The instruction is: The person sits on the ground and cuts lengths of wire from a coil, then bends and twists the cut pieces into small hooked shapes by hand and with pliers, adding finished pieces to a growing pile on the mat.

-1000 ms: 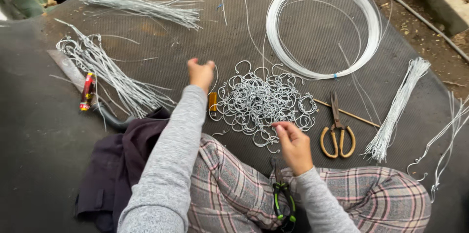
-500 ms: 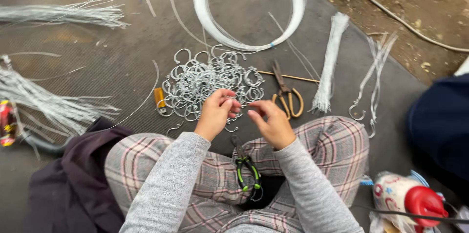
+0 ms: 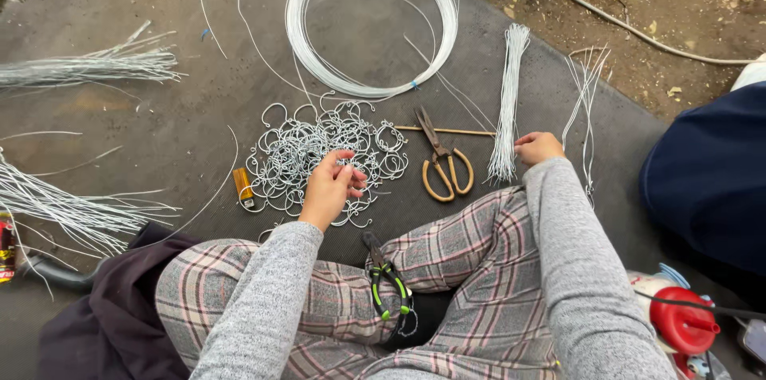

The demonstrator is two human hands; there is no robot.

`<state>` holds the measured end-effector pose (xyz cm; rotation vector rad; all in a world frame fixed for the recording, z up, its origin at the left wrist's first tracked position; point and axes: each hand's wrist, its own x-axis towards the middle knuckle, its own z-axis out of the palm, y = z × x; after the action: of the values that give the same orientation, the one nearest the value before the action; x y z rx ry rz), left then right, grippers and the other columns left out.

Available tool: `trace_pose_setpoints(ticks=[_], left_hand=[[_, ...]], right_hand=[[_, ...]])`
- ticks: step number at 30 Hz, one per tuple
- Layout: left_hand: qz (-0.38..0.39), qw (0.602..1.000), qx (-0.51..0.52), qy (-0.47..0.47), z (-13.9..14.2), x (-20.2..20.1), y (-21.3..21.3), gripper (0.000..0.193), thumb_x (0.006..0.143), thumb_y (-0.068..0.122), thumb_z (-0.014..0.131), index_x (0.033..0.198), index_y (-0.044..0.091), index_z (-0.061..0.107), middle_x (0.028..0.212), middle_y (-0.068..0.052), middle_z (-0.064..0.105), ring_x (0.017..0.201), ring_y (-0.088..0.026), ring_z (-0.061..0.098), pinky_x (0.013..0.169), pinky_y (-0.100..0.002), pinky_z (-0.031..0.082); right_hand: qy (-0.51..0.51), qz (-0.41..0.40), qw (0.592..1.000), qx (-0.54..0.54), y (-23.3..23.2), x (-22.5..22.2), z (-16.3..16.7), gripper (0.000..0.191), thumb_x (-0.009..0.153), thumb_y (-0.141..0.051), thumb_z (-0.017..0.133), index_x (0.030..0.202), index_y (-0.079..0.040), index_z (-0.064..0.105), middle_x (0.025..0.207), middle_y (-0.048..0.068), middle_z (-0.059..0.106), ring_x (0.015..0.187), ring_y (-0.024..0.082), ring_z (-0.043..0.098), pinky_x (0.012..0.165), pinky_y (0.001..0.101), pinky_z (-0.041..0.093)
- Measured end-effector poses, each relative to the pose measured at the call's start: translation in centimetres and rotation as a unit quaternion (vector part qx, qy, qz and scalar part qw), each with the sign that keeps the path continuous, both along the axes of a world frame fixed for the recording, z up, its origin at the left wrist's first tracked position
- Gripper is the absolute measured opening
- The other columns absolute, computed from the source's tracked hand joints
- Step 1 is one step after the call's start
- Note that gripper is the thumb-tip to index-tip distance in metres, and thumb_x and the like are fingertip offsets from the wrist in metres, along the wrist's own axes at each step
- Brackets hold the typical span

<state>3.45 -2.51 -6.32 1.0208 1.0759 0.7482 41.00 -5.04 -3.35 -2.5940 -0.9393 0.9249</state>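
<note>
Seated cross-legged on a dark mat, a person in grey sleeves and plaid trousers works with wire, seen from above. At nine o'clock lie two bundles of cut wires [image 3: 76, 208], fanned out at the mat's left edge. Moving right, a small orange lighter [image 3: 242, 186] sits just beside a tangled heap of bent hooks [image 3: 315, 149] near the middle. The left hand [image 3: 331, 187] rests at the heap's near edge, its fingertips pinched on one hook. At twelve o'clock lies a large wire coil [image 3: 375, 21]. Green-handled pliers [image 3: 387, 276] lie in the lap at six o'clock. Right of the heap lie scissors [image 3: 443, 161] with tan handles, blades pointing away. Beside them, at two o'clock, lies a straight wire bundle [image 3: 507, 105]; the right hand [image 3: 538, 147] curls around its near end, fingers closed on the strands. A red bottle [image 3: 682, 324] sits at four o'clock.

To do this well, it seems wise to draw one strand only from the bundle's end, lengthwise, so the rest stay aligned, while the left hand lifts its hook clear of the tangle.
</note>
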Motion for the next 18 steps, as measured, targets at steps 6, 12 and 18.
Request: trace_pose_setpoints(ticks=[6,12,18], left_hand=[[0.003,1.000,-0.007,0.007,0.0,-0.3,-0.3,0.029,0.104,0.006,0.048,0.131,0.003,0.055,0.092,-0.011,0.072,0.079,-0.017,0.072,0.064,-0.030,0.061],[-0.010,1.000,-0.015,0.017,0.0,0.1,-0.2,0.029,0.103,0.007,0.048,0.131,0.005,0.056,0.091,-0.010,0.072,0.079,-0.016,0.071,0.064,-0.029,0.061],[-0.005,1.000,-0.012,0.006,0.0,-0.1,-0.6,0.028,0.103,0.008,0.049,0.130,0.005,0.056,0.090,-0.010,0.072,0.077,-0.015,0.071,0.063,-0.028,0.060]], right_hand=[[-0.061,0.044,0.997,0.017,1.5,-1.7,0.3,0.030,0.081,-0.024,0.085,0.107,-0.011,0.078,0.100,0.010,0.078,0.093,0.025,0.075,0.088,0.0376,0.057],[-0.117,0.138,0.983,0.010,2.1,-4.5,0.7,0.029,0.082,-0.022,0.082,0.110,-0.014,0.078,0.116,0.013,0.074,0.108,0.030,0.070,0.096,0.0418,0.054],[-0.191,0.210,0.958,0.030,3.0,-6.1,0.8,0.041,0.088,-0.028,0.076,0.129,-0.023,0.069,0.139,0.006,0.060,0.134,0.028,0.052,0.110,0.0428,0.045]])
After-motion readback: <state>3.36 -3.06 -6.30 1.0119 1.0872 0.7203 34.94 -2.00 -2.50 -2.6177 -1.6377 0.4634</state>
